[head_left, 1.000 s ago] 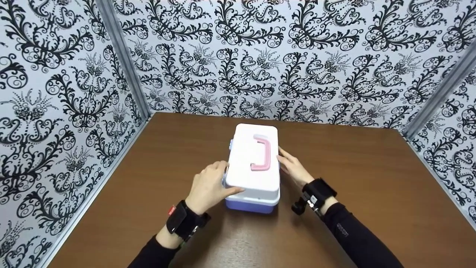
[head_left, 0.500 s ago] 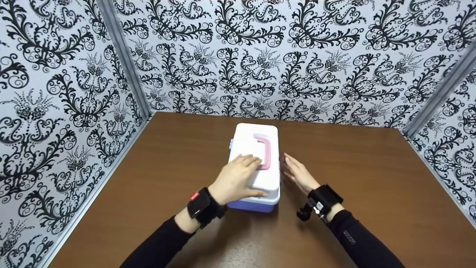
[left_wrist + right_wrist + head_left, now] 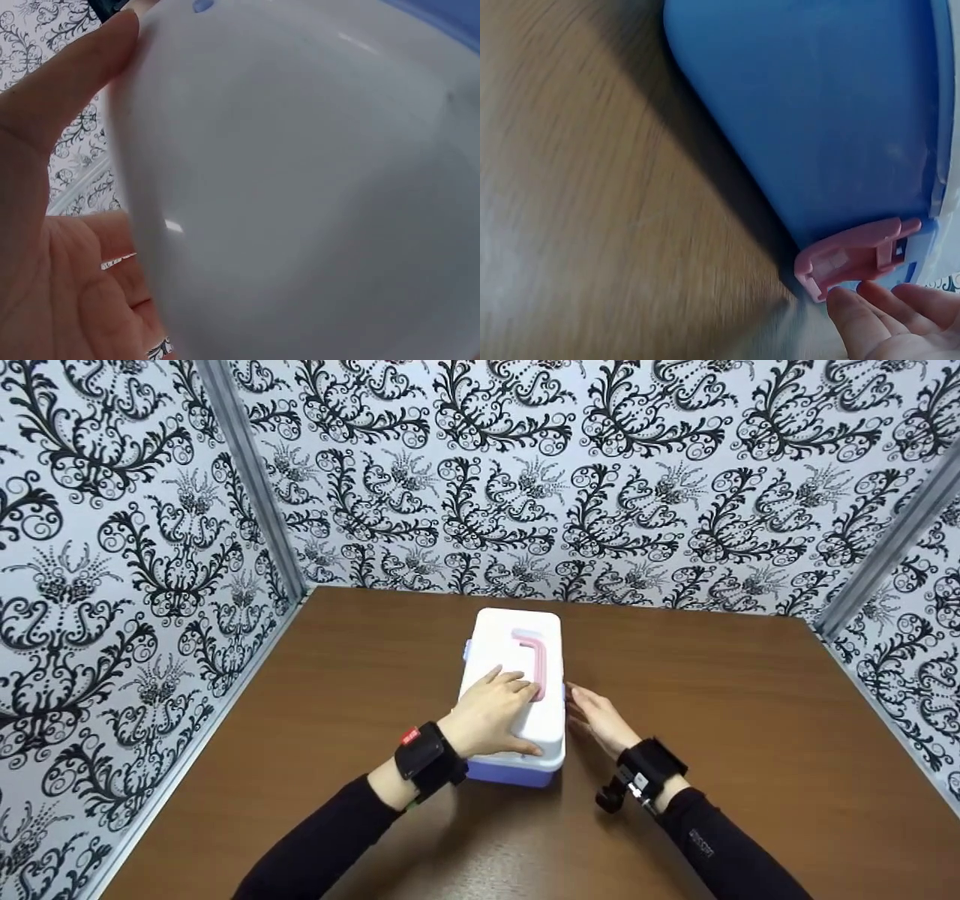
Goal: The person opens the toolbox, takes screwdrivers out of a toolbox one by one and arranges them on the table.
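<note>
A plastic storage box with a white lid [image 3: 499,641] and a blue-violet base [image 3: 510,774] stands on the brown table. Its pink handle [image 3: 538,660] lies flat in the lid. My left hand [image 3: 491,716] rests across the lid, fingertips at the handle's near end and thumb [image 3: 82,82] along the front edge. To the right of the box, my right hand [image 3: 604,724] has its fingertips right at the pink latch [image 3: 847,259]. In the right wrist view that latch stands tilted out from the base, its hollow inner side showing. The box's contents are hidden.
The wooden table [image 3: 750,720] extends around the box on all sides. Patterned white-and-black wall panels [image 3: 525,495] enclose its back and sides, with grey posts [image 3: 255,480] at the corners. A blue fitting [image 3: 466,649] juts from the box's left side.
My left hand has moved from the box's left edge onto the lid, to the right. The right hand drew back slightly from the box, then returned to its side. The box stays nearly in place.
</note>
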Tool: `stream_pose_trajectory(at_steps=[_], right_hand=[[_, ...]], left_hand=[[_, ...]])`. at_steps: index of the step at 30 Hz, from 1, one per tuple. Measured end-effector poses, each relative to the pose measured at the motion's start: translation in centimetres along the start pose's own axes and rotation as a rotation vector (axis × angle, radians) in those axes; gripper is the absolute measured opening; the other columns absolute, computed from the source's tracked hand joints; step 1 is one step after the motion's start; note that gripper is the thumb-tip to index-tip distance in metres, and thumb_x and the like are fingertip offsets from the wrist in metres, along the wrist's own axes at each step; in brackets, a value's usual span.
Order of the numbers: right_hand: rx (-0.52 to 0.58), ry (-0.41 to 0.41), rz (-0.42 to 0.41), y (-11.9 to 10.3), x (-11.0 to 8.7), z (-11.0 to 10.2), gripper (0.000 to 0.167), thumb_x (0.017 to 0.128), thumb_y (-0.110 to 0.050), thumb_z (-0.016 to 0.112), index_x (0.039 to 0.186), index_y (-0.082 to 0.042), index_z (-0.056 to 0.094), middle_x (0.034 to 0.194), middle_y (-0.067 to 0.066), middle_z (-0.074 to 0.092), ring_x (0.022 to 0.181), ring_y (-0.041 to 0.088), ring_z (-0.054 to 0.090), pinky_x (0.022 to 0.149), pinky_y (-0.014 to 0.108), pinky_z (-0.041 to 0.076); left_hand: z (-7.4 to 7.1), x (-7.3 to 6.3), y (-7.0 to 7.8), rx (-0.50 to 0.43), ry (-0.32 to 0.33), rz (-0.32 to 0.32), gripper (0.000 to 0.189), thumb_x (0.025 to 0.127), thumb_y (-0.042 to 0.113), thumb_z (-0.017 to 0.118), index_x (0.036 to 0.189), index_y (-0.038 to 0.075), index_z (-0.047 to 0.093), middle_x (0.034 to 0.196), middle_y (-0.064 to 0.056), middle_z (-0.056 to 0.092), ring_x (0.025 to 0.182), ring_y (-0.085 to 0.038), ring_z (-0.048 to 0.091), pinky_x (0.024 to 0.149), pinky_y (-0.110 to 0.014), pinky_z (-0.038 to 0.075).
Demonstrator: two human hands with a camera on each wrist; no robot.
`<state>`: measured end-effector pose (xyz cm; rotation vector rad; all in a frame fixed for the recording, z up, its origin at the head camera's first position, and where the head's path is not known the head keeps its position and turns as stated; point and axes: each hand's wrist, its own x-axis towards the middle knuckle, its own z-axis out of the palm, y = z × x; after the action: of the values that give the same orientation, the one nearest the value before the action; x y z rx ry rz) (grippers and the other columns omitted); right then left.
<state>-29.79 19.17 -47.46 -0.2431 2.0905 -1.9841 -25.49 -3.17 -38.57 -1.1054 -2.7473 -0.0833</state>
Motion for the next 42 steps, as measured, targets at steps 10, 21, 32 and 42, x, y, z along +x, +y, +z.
stream_pose_trajectory(at_steps=[10, 21, 32, 42], right_hand=[[-0.058, 0.097, -0.01, 0.5, 1.0, 1.3, 0.048, 0.106, -0.007, 0.025, 0.147, 0.019, 0.021, 0.152, 0.038, 0.029, 0.143, 0.047, 0.029, 0.121, 0.053, 0.027], [-0.098, 0.143, -0.037, 0.6, 1.2, 1.5, 0.045, 0.105, -0.005, 0.03, 0.143, 0.02, 0.028, 0.145, 0.04, 0.038, 0.138, 0.047, 0.039, 0.118, 0.053, 0.034], [-0.105, 0.129, -0.068, 0.5, 0.9, 1.3, 0.042, 0.106, -0.008, 0.032, 0.141, 0.016, 0.037, 0.139, 0.035, 0.047, 0.126, 0.034, 0.053, 0.113, 0.05, 0.042], [-0.216, 0.164, -0.088, 0.4, 0.9, 1.7, 0.042, 0.104, -0.006, 0.033, 0.139, 0.018, 0.04, 0.137, 0.036, 0.05, 0.126, 0.041, 0.054, 0.11, 0.048, 0.046]], left_hand=[[0.3, -0.2, -0.1, 0.045, 0.023, 0.052, 0.082, 0.08, 0.063, 0.07, 0.135, 0.004, 0.058, 0.135, -0.009, 0.064, 0.13, -0.024, 0.055, 0.119, -0.045, 0.036], [-0.2, -1.2, -1.0, -0.037, 0.062, 0.042, 0.081, 0.087, 0.061, 0.062, 0.142, 0.002, 0.051, 0.142, -0.014, 0.057, 0.136, -0.027, 0.05, 0.12, -0.049, 0.033], [-0.5, -3.2, -4.0, -0.294, 0.161, -0.044, 0.084, 0.088, 0.056, 0.063, 0.149, 0.003, 0.04, 0.152, -0.017, 0.045, 0.142, -0.031, 0.042, 0.12, -0.05, 0.031], [0.0, -4.9, -4.8, -0.502, 0.236, -0.11, 0.08, 0.091, 0.049, 0.063, 0.153, 0.008, 0.034, 0.156, -0.019, 0.038, 0.146, -0.032, 0.035, 0.12, -0.051, 0.031]])
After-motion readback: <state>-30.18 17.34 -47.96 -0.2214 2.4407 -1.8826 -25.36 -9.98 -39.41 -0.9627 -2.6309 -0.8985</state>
